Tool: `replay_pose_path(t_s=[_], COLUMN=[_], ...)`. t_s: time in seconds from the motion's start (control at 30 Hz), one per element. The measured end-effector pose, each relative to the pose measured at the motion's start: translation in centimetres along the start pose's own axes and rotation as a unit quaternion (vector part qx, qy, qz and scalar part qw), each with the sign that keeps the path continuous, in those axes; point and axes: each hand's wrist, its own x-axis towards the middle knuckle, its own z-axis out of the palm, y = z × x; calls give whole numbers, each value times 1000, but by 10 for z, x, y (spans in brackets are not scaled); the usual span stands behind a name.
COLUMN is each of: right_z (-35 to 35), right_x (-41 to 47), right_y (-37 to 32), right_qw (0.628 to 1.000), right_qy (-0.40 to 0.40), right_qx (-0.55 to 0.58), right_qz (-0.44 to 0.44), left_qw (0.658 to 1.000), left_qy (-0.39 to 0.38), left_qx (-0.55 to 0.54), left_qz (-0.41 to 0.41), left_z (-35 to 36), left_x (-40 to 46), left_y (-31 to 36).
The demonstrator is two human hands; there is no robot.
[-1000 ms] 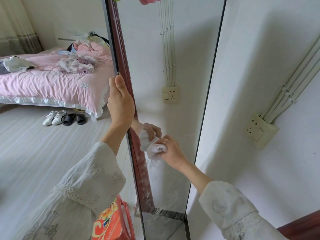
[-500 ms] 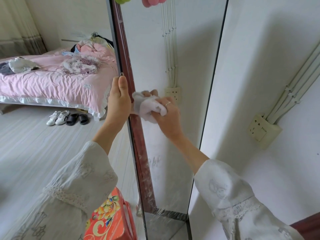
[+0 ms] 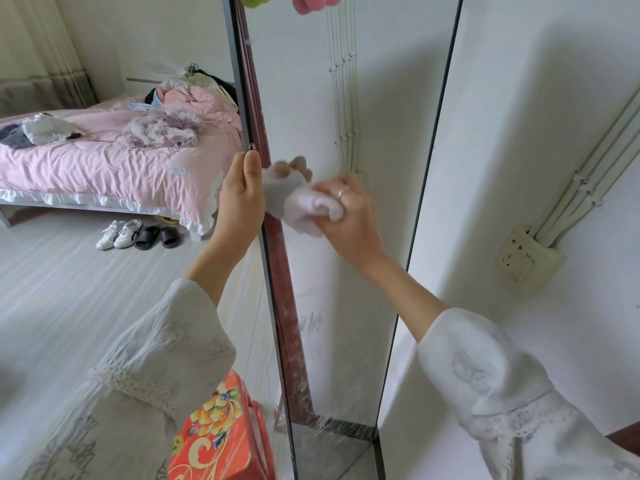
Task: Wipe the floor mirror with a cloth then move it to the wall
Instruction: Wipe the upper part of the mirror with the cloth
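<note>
we saw a tall, thin black-framed floor mirror standing upright beside the white wall; our left hand gripped its left edge, while our right hand pressed a crumpled, soft white cloth to the glass

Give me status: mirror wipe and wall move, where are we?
Mid-wipe. Right hand presses the bunched cloth to the glass of the floor mirror at mid height, while the left hand grips its left edge. The upper glass looks clean, though I can't confirm it was wiped. Smears remain on the lower glass. Left: finish the lower part, then the move to the wall.
</note>
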Motion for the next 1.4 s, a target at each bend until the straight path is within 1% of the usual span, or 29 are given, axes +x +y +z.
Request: replay_pose_path(t_s=[0.07, 0.1, 0.2, 0.27, 0.3, 0.37, 0.47, 0.53, 0.57, 0.63, 0.67, 0.73, 0.77, 0.8, 0.87, 0.97, 1.0, 1.07, 1.1, 1.27, 1.33, 1.37, 1.4], right_z=[5, 9, 26, 39, 46, 54, 55, 47, 42, 31, 25, 18, 16, 16, 25, 47, 54, 63, 66, 66, 59, 54, 49], right_x=[18, 22, 14, -7, -21, -49, -84, -91, -89, -74, -62, -36, -25, -17, -15, -42, -57, -86, -100, -143, -144, -139, -132], right_y=[-9, -12, -18, -11, -6, 4, 22, 29, 30, 23, 16, 4, -2, -5, -8, 2, 9, 21, 26, 45, 49, 50, 49], right_qw=[999, 998, 998, 999, 999, 996, 980, 966, 961, 970, 980, 997, 999, 999, 999, 1000, 999, 991, 986, 952, 941, 941, 946], right_qy=[43, 50, 36, 21, -1, -83, -200, -260, -274, -240, -200, -83, -37, -14, -14, -21, -44, -121, -150, -289, -321, -321, -303], right_qx=[18, 25, 56, 28, 29, 42, 4, -16, -21, -18, -13, 1, 17, 30, 31, 6, 4, 19, 24, 14, -8, -16, -22], right_qz=[13, 12, 13, -19, -27, -5, -7, -7, -5, 14, 20, 2, 4, 17, 25, -16, -10, 56, 75, 97, 103, 105, 111], left_qw=[1000, 1000, 999, 999, 999, 999, 999, 999, 999, 999, 998, 995, 991, 986, 976, 970, 969, 967, 967, 973, 973, 972, 972], left_qy=[-12, -21, -39, -33, -32, -33, -35, -36, -38, -46, -51, -76, -95, -118, -149, -172, -177, -185, -184, -158, -164, -173, -180], left_qx=[-1, -8, -20, -4, 12, 26, 24, 20, 16, 3, -8, -42, -61, -79, -102, -86, -81, -76, -75, -71, -59, -49, -39], left_qz=[-1, -3, -19, -25, -24, -14, -12, -13, -14, -22, -31, -59, -74, -90, -121, -146, -154, -160, -157, -153, -151, -148, -149], left_z=[-2, -5, -11, -12, -12, -11, -12, -12, -11, -9, -9, -11, -12, -13, -15, -18, -19, -19, -19, -12, -12, -12, -13], left_x=[-2, -2, 2, 3, 3, 3, 2, 1, -1, -5, -7, -12, -15, -17, -24, -28, -29, -28, -28, -36, -45, -48, -51], left_y=[0, 0, -1, 0, 0, 2, 2, 1, 2, 1, -1, -6, -11, -15, -20, -25, -26, -28, -28, -31, -38, -44, -48])
